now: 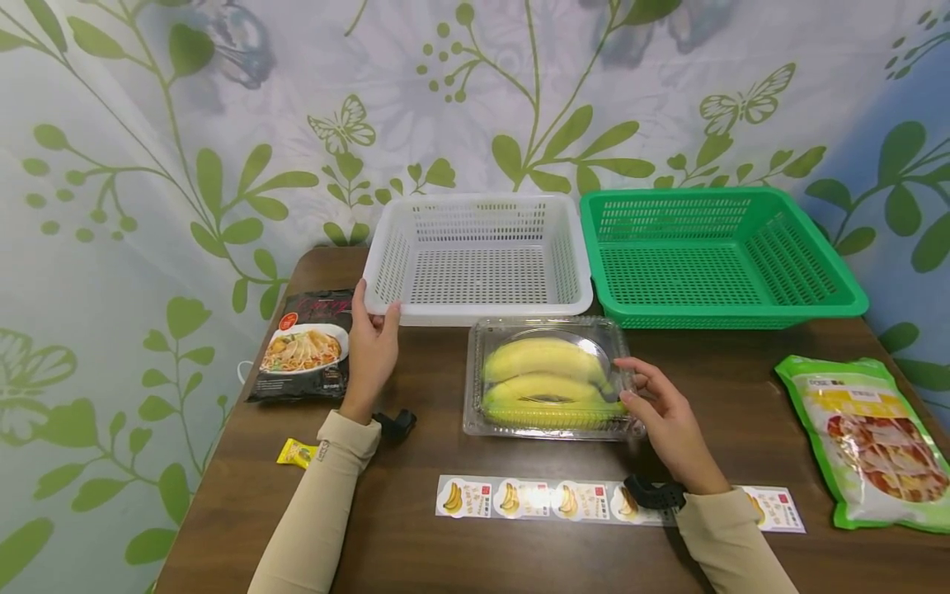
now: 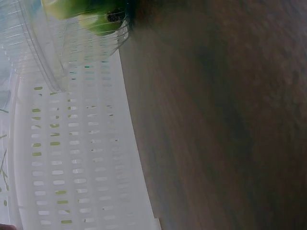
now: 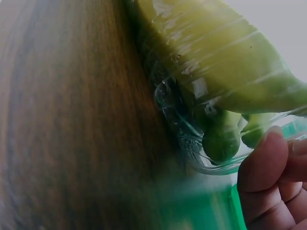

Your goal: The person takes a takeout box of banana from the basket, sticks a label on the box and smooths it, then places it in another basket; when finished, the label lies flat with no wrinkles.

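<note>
A clear plastic clamshell box (image 1: 472, 421) with yellow bananas (image 1: 545, 388) inside sits in front of the baskets. My right hand (image 1: 671, 425) pinches its right edge between thumb and fingers; the right wrist view shows the thumb (image 3: 264, 163) close at the rim, below the green banana ends (image 3: 220, 143). Far to the left, my left hand (image 1: 371, 355) touches the front left corner of a white basket (image 1: 475, 313), its thumb and forefinger stretched out along the rim. Only a fingertip of it shows in the left wrist view, where the basket's slotted wall (image 2: 72, 158) fills the left side.
A green basket (image 1: 731, 318) stands right of the white one. On the wooden table (image 1: 416, 544) lie a strip of banana stickers (image 1: 519, 499), a black noodle packet (image 1: 304, 355), a small yellow sachet (image 1: 297, 453) and a green-edged food bag (image 1: 868, 441). A leaf-patterned cloth (image 1: 460, 107) hangs behind.
</note>
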Action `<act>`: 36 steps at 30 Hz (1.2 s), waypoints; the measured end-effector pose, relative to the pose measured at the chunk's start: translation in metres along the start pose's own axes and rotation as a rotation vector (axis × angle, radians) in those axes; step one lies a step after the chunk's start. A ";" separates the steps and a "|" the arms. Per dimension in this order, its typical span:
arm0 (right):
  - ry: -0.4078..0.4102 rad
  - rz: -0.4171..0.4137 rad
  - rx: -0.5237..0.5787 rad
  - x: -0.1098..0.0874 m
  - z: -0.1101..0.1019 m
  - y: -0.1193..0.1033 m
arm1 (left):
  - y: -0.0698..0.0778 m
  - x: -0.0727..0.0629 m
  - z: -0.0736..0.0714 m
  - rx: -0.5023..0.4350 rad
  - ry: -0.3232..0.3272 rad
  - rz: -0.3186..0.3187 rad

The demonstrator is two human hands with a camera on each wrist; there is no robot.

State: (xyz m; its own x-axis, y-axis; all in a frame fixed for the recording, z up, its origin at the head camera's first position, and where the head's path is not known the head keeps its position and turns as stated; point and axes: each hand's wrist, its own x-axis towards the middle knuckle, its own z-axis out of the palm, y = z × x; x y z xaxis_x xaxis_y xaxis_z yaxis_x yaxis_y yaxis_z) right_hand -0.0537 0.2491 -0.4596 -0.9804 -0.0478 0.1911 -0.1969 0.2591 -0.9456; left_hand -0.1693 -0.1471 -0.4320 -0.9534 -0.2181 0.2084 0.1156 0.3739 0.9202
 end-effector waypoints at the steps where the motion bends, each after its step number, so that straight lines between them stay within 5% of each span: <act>1: -0.003 -0.003 0.004 0.000 0.000 0.000 | 0.000 0.000 -0.001 -0.008 -0.001 -0.006; 8: -0.002 0.018 -0.001 -0.001 -0.001 0.001 | -0.001 -0.006 -0.014 -0.007 0.019 -0.032; 12: 0.004 0.022 -0.018 -0.002 0.000 0.000 | 0.002 -0.015 -0.026 -0.006 0.096 -0.003; 16: 0.000 0.021 -0.019 -0.001 0.000 -0.001 | 0.013 -0.028 -0.038 -0.015 0.215 0.117; 18: 0.002 0.021 -0.024 0.000 0.000 0.000 | 0.022 -0.036 -0.042 0.026 0.215 0.212; 21: 0.007 0.024 -0.034 0.000 0.000 0.001 | 0.032 -0.052 -0.049 0.117 0.111 0.370; 27: 0.008 0.031 -0.047 0.000 0.000 0.001 | 0.039 -0.088 -0.057 0.343 -0.230 0.588; 31: 0.013 0.030 -0.048 0.000 0.000 0.002 | 0.040 -0.110 -0.057 0.442 -0.435 0.624; 36: 0.018 0.040 -0.061 -0.001 0.001 0.002 | 0.038 -0.130 -0.052 0.482 -0.635 0.569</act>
State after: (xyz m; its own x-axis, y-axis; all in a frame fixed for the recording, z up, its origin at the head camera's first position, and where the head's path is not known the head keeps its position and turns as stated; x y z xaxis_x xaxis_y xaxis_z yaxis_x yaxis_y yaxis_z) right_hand -0.0534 0.2489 -0.4623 -0.9871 -0.0188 0.1592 -0.1568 0.3185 -0.9349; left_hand -0.0266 -0.1516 -0.4068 -0.7793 0.5821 0.2321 0.6132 0.6317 0.4744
